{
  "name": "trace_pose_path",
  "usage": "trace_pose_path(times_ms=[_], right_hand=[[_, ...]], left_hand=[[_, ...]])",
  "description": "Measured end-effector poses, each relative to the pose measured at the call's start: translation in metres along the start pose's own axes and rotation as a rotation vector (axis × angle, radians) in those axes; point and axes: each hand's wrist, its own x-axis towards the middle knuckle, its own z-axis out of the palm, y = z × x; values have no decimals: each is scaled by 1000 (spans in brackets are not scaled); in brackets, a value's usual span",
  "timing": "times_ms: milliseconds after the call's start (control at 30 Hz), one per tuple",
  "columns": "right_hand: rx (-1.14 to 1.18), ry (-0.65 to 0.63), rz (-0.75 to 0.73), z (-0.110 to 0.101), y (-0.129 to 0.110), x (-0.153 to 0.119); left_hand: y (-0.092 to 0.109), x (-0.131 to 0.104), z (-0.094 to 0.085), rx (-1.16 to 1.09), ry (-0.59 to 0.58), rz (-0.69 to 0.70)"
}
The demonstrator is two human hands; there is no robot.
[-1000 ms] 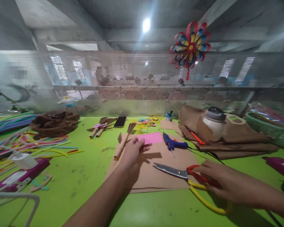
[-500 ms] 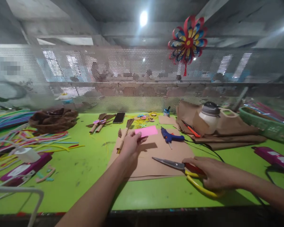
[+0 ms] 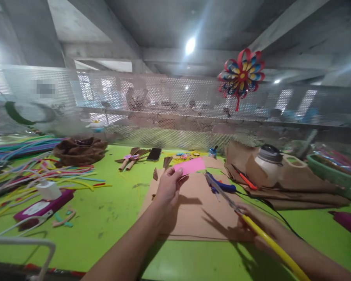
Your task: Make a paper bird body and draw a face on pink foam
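Between thumb and fingers, my left hand [image 3: 169, 185] pinches a pink piece of paper [image 3: 193, 166] above the brown paper sheets [image 3: 193, 218]. My right hand [image 3: 257, 222], somewhat blurred, grips a pair of scissors [image 3: 226, 199] with yellow and red handles. The blades look closed and point up and left, their tips a little right of the pink paper. Behind the blades lies a blue glue gun [image 3: 226, 187], partly covered by them. A rolled brown paper piece [image 3: 166, 163] is partly hidden behind my left hand.
A phone [image 3: 154, 154] and small paper cutouts [image 3: 187, 156] lie at the back. An orange cutter [image 3: 245, 178] and a jar [image 3: 267, 166] rest among brown paper at right. Pipe cleaners [image 3: 76, 175] and a purple power strip [image 3: 43, 208] are at left.
My right hand has lifted the scissors off the brown paper and swung their tips up toward the pink paper. My left hand still holds the paper. The camera view has shifted left and upward.
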Motion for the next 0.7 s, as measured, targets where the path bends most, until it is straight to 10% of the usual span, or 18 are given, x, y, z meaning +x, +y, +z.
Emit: trace_pose_path(times_ms=[300,700], right_hand=[[341,57,98,73,-21,41],[353,204,18,98,-24,51]], left_hand=[[3,-15,13,-126,-100,108],[6,-27,22,-146,-111,198]])
